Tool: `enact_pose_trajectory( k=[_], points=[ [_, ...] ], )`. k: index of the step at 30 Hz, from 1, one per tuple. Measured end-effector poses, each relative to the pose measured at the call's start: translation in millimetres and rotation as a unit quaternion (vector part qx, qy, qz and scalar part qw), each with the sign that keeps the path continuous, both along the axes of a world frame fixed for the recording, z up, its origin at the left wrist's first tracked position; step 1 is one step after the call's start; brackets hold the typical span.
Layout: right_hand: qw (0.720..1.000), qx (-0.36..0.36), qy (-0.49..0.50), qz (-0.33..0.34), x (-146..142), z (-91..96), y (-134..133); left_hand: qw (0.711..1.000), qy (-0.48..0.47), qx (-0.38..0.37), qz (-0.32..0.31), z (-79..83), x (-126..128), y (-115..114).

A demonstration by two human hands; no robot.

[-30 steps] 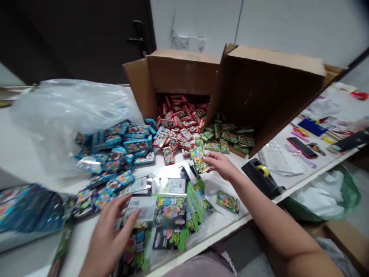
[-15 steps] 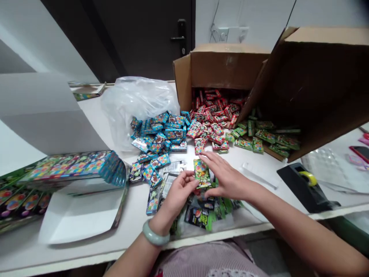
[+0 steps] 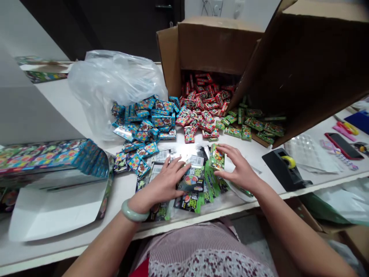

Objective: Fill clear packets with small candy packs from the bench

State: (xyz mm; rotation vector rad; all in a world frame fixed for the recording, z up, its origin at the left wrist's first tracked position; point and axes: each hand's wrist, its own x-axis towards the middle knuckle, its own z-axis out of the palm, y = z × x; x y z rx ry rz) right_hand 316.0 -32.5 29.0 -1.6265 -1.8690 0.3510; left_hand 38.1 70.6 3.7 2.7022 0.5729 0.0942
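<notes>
My right hand (image 3: pixel 239 169) pinches a small green candy packet (image 3: pixel 217 157) and holds it upright above a pile of black-and-green bags (image 3: pixel 193 184) at the table's near edge. Fingers spread, my left hand (image 3: pixel 164 182) lies flat on that pile, with a pale green bangle (image 3: pixel 133 213) on its wrist. Just beyond the hands lie heaps of blue packets (image 3: pixel 144 123), red packets (image 3: pixel 198 111) and green packets (image 3: pixel 253 125).
Two tipped cardboard boxes (image 3: pixel 302 61) spill the red and green packets. A clear plastic bag (image 3: pixel 112 82) holds the blue ones. A printed display carton (image 3: pixel 54 181) lies open at left. A black tape dispenser (image 3: pixel 284 167), a phone (image 3: pixel 343 145) and stationery sit at right.
My left hand has let go of the green packet and dropped flat onto the bag pile. My right hand has kept the packet and shifted it slightly right. The view has tilted down.
</notes>
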Motion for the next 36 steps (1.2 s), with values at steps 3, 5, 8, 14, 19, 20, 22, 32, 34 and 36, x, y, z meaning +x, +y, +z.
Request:
enact_pose_trajectory(
  k=[3,5,8,14,19,20,22,32,34,36],
  points=[
    [0.998,0.018,-0.047,0.027,-7,3.8,-8,0.997,-0.061,0.038,0.040,8.6,-4,0],
    [0.994,0.025,-0.093,0.046,-15,7.9,-7,0.994,-0.086,0.049,0.050,14.3,-9,0],
    [0.987,0.006,-0.143,0.076,-24,14.5,-3,0.991,-0.105,0.062,0.055,18.5,-14,0],
    [0.972,-0.038,-0.162,0.165,-26,26.7,0,0.991,-0.110,0.052,0.054,13.3,-18,-3],
    [0.981,-0.041,-0.133,0.133,-27,32.4,1,0.989,-0.121,0.038,0.083,8.2,-23,-4],
    [0.982,-0.042,-0.130,0.130,-28,33.7,2,0.988,-0.121,0.037,0.086,7.9,-24,-4],
    [0.979,-0.051,-0.128,0.147,-28,36.5,5,0.989,-0.118,0.036,0.082,7.5,-24,-4],
    [0.966,-0.103,-0.099,0.214,-27,22.6,23,0.989,-0.120,0.009,0.084,2.2,-24,-12],
    [0.966,-0.099,-0.117,0.208,-29,20.4,24,0.991,-0.112,0.004,0.079,2.1,-25,-11],
    [0.966,-0.094,-0.129,0.202,-31,19.5,24,0.991,-0.107,0.001,0.075,1.9,-25,-10]
  ],
)
